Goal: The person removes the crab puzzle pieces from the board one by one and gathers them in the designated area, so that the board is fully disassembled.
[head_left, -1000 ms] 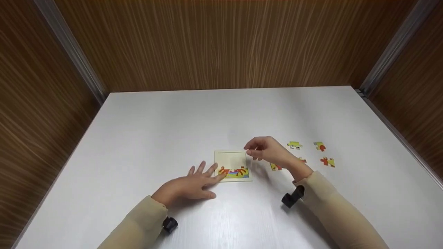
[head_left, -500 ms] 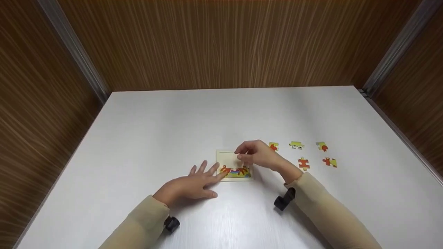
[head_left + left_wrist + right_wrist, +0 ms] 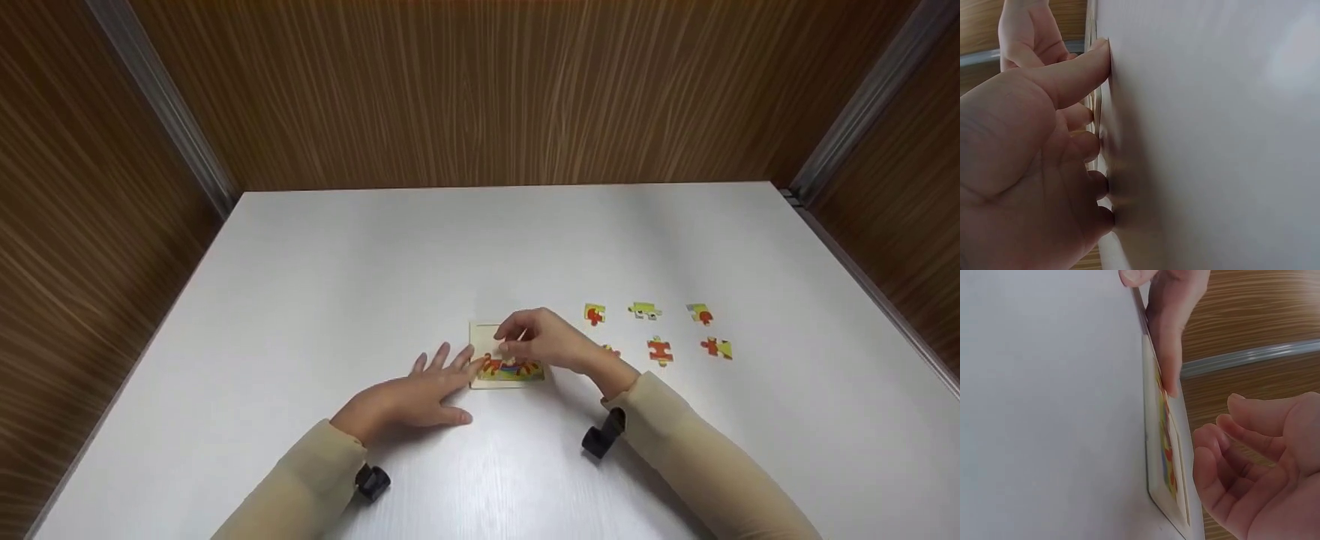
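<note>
In the head view a square puzzle tray (image 3: 487, 385) lies on the table, with joined jigsaw pieces (image 3: 514, 372) in red, yellow and rainbow colours along its near side. My left hand (image 3: 409, 401) has its fingers spread, their tips on the tray's left edge and the table beside it. My right hand (image 3: 551, 341) hovers over the tray's right part, its fingers loosely bent and hiding some of it. The right wrist view shows the right hand (image 3: 1258, 467) beside the tray (image 3: 1154, 467), with nothing visible between its thumb and fingers.
Several loose jigsaw pieces lie right of the tray in two rows, among them a yellow piece with eyes (image 3: 644, 310) and a red one (image 3: 660, 350). One piece (image 3: 611, 350) is partly hidden by the right wrist. Wood-grain panels (image 3: 480, 97) enclose the white table (image 3: 360, 262).
My right hand has moved left from beside the tray to above it, uncovering loose pieces on the right. The left hand has stayed nearly in place at the tray's left edge.
</note>
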Demonstrator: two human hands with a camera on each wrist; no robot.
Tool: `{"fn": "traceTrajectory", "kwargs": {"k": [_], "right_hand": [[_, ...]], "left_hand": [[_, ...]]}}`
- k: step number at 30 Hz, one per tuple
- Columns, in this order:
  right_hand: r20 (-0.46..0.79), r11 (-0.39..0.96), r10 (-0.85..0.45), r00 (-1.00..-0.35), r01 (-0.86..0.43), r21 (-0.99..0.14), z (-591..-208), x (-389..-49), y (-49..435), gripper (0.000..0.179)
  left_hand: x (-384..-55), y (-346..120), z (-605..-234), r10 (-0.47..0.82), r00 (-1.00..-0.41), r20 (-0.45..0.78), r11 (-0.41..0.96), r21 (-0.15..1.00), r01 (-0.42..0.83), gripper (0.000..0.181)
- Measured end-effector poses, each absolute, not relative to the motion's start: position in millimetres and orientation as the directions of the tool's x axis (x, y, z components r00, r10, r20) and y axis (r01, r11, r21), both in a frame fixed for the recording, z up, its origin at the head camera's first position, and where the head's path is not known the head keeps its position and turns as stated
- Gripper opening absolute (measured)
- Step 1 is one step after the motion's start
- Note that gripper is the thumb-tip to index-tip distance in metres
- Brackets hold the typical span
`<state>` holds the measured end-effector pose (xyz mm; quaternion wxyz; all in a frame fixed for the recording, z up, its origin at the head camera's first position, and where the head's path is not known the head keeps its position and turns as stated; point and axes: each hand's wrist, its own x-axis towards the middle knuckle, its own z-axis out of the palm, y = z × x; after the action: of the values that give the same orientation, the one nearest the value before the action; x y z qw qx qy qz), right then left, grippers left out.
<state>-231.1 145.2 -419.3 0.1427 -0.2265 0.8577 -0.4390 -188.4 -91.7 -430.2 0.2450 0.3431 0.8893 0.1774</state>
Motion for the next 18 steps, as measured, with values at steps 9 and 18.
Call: {"fn": "traceTrajectory", "kwargs": {"k": [9,18], "right_hand": [[-0.059,0.485,-0.571,-0.819,-0.279,-0.829,-428.4,-226.6,137.0,0.016],[-0.061,0.483,-0.608,-0.792,-0.308,-0.820,-432.0,-226.0,136.6,0.025]], "left_hand": [[-188.7,-93.0,-431.7,0.711,-0.640,-0.291,0.682,0.508,0.526,0.081],[-189.9,-98.8,-431.7,0.730,-0.621,-0.287,0.663,0.522,0.537,0.080]]}}
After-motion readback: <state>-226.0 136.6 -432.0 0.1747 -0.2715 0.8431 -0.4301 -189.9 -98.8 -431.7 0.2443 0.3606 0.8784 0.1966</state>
